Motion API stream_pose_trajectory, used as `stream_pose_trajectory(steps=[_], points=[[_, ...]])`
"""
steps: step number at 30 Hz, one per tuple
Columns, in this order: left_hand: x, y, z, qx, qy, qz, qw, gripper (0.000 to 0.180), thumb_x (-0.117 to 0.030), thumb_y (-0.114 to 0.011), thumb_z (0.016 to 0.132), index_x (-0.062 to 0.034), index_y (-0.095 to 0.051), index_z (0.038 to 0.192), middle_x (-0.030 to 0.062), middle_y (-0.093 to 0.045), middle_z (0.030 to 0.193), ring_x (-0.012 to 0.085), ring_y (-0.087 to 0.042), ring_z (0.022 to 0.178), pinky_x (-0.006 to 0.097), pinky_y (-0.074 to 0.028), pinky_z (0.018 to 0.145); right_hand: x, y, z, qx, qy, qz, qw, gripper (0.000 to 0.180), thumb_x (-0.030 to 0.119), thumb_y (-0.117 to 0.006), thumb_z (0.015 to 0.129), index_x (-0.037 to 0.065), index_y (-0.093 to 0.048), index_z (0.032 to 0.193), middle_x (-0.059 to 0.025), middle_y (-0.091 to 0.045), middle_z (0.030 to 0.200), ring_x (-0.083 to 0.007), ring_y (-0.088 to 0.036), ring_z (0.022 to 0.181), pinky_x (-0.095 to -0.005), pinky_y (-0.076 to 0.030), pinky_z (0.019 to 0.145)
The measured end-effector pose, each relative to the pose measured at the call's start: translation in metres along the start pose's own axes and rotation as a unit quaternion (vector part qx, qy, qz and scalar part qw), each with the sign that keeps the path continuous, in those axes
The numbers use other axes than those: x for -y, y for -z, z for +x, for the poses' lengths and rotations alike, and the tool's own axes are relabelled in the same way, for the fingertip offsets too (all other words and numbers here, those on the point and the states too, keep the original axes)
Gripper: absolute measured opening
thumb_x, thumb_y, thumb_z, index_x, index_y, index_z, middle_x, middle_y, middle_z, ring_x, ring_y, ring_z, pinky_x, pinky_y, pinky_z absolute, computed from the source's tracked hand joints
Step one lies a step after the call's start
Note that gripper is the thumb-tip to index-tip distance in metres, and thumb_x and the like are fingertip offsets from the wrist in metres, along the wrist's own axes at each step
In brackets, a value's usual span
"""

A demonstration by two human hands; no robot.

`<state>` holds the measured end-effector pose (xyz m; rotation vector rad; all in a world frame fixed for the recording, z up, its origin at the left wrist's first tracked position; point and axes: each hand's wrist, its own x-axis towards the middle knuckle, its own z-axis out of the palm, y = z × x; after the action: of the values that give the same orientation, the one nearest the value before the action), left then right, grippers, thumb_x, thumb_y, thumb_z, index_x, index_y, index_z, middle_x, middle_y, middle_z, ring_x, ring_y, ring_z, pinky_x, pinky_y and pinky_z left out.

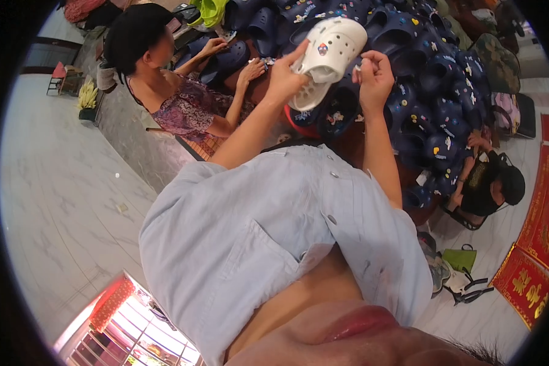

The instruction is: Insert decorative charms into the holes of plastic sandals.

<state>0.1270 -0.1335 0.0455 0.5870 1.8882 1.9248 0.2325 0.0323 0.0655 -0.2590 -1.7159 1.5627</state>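
Observation:
A white perforated clog (341, 39) is in my left hand (285, 78), held near its strap and heel, with the toe pointing up and to the right. One small colourful charm (322, 49) sits on its upper. My right hand (376, 78) is raised just right of the clog, apart from it. Its fingers are curled into a pinch, with a small pale bit at the fingertips too tiny to name. Below and beyond both hands lies a large heap of dark blue clogs (418, 125), many bearing colourful charms.
A person in a dark cap and patterned top (186, 113) sits close at left, hands over the heap. Another person in black (488, 186) works at its right side. Green and black bags (459, 259) lie on the floor near a red banner (527, 277). A potted plant (88, 100) stands far left.

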Motion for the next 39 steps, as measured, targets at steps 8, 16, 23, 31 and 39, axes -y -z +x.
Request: stream_pose_trajectory(steps=[8, 16, 23, 31, 39], points=[[0.006, 0.008, 0.007, -0.107, -0.167, 0.307, 0.931, 0.076, -0.003, -0.066, 0.06, -0.0263, -0.062, 0.131, 0.0145, -0.061, 0.101, 0.0348, -0.056, 0.098, 0.04, -0.046, 0.09, -0.004, 0.002, 0.002, -0.017, -0.26, 0.243, 0.934, 0.023, 0.022, -0.052, 0.1, 0.001, -0.06, 0.096, -0.0056, -0.06, 0.071, -0.0139, -0.06, 0.058, -0.0214, -0.041, 0.048], [-0.002, -0.01, -0.008, -0.094, -0.241, 0.451, 0.854, 0.068, -0.007, -0.066, 0.066, -0.0295, -0.062, 0.13, 0.0134, -0.057, 0.104, 0.0328, -0.054, 0.095, 0.043, -0.042, 0.082, 0.001, -0.029, -0.005, 0.057, -0.092, -0.364, 0.925, 0.05, 0.052, -0.07, 0.081, 0.005, -0.056, 0.087, -0.0148, -0.065, 0.071, -0.034, -0.065, 0.065, -0.0442, -0.049, 0.059], [-0.014, -0.004, -0.014, -0.063, -0.214, 0.467, 0.856, 0.062, -0.008, -0.068, 0.071, -0.026, -0.063, 0.129, 0.0162, -0.061, 0.108, 0.0338, -0.057, 0.101, 0.042, -0.047, 0.088, -0.02, -0.03, -0.011, 0.058, 0.013, -0.355, 0.933, 0.031, 0.034, -0.058, 0.093, 0.005, -0.05, 0.087, -0.022, -0.062, 0.069, -0.0429, -0.062, 0.069, -0.0517, -0.047, 0.06], [-0.025, -0.008, -0.014, -0.048, -0.208, 0.436, 0.874, 0.062, -0.006, -0.068, 0.068, -0.0187, -0.064, 0.128, 0.0168, -0.062, 0.104, 0.0339, -0.058, 0.1, 0.04, -0.045, 0.091, -0.032, -0.024, -0.01, 0.047, 0.092, -0.317, 0.943, 0.017, 0.019, -0.054, 0.091, 0.004, -0.048, 0.088, -0.0232, -0.062, 0.072, -0.0434, -0.063, 0.068, -0.0529, -0.051, 0.061], [0.008, -0.007, 0.0, -0.051, -0.237, 0.306, 0.921, 0.069, 0.003, -0.067, 0.061, -0.0191, -0.066, 0.127, 0.0134, -0.059, 0.1, 0.0312, -0.057, 0.096, 0.038, -0.043, 0.089, -0.024, -0.02, -0.007, 0.027, 0.13, -0.307, 0.942, 0.013, 0.015, -0.054, 0.09, 0.004, -0.048, 0.087, -0.023, -0.061, 0.071, -0.0432, -0.062, 0.066, -0.052, -0.049, 0.058]])
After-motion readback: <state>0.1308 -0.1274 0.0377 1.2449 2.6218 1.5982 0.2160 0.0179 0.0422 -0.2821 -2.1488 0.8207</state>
